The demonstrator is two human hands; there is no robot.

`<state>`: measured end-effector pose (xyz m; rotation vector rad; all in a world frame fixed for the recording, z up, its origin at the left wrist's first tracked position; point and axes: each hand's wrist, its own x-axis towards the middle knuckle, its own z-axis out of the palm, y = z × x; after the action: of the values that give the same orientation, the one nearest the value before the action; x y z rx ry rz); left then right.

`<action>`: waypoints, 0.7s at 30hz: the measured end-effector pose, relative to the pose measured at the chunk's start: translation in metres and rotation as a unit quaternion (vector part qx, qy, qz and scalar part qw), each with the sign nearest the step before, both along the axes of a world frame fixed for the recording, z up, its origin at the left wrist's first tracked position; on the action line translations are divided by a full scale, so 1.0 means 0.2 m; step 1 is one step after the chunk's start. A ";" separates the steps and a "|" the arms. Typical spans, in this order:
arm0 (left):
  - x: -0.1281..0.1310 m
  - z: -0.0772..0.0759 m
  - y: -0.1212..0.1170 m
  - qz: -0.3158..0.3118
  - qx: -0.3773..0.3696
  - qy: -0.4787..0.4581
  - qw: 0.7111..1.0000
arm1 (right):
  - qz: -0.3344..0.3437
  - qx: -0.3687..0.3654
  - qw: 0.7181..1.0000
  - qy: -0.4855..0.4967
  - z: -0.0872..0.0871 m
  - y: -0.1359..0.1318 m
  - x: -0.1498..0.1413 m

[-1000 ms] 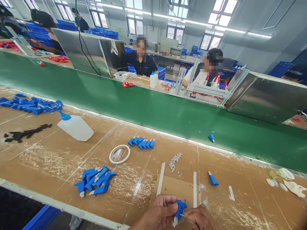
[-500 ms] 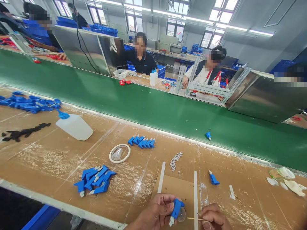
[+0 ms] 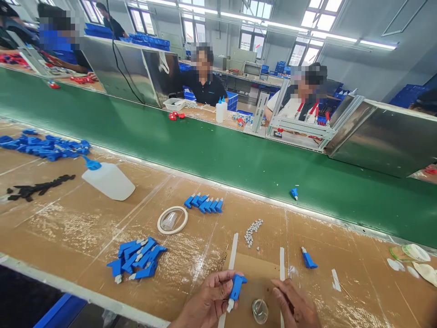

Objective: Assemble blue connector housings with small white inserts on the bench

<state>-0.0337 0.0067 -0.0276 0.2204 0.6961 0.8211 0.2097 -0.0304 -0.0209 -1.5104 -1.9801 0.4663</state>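
Observation:
My left hand (image 3: 218,291) is closed on a blue plastic part (image 3: 237,287) with a whitish tip, which points down toward the near edge. Just right of it a small clear dish (image 3: 260,311) stands on the brown board. My right hand (image 3: 295,303) is beside the dish, its fingers pinched together. A thin wooden toothpick (image 3: 261,299) shows faintly over the dish and seems to run toward those fingers; most of it is hard to make out. Small grey pieces (image 3: 253,233) lie in a cluster beyond the board.
Blue parts lie in a pile (image 3: 138,258), a row (image 3: 204,203) and a larger heap (image 3: 44,145). A single blue part (image 3: 309,258) lies to the right. Also here are a white bottle (image 3: 111,182), a tape roll (image 3: 160,223) and a green belt (image 3: 221,155). Co-workers sit beyond it.
My left hand has moved left with the blue part, away from the dish, which now shows fully. My right hand has shifted slightly left and up toward the dish.

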 end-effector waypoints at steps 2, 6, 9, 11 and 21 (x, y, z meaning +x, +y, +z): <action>-0.02 -0.03 0.00 0.019 0.003 -0.008 1.000 | -0.031 -0.040 0.999 -0.012 0.02 0.12 0.01; -0.05 -0.05 0.03 0.026 0.008 -0.017 0.999 | -0.055 -0.107 0.991 -0.059 0.03 0.38 -0.05; -0.05 -0.03 0.04 0.028 0.004 -0.021 0.999 | -0.071 -0.134 0.983 -0.103 0.02 0.48 -0.12; -0.04 -0.03 0.05 0.028 0.002 -0.024 0.999 | -0.088 -0.150 0.976 -0.133 0.02 0.49 -0.16; -0.01 -0.07 0.08 0.019 -0.001 -0.040 0.999 | -0.132 -0.182 0.957 -0.181 0.02 0.55 -0.22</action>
<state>-0.0353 0.0230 -0.0422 0.1726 0.6271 0.8610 0.1650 0.0789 -0.0173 -2.1932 -1.9860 0.4864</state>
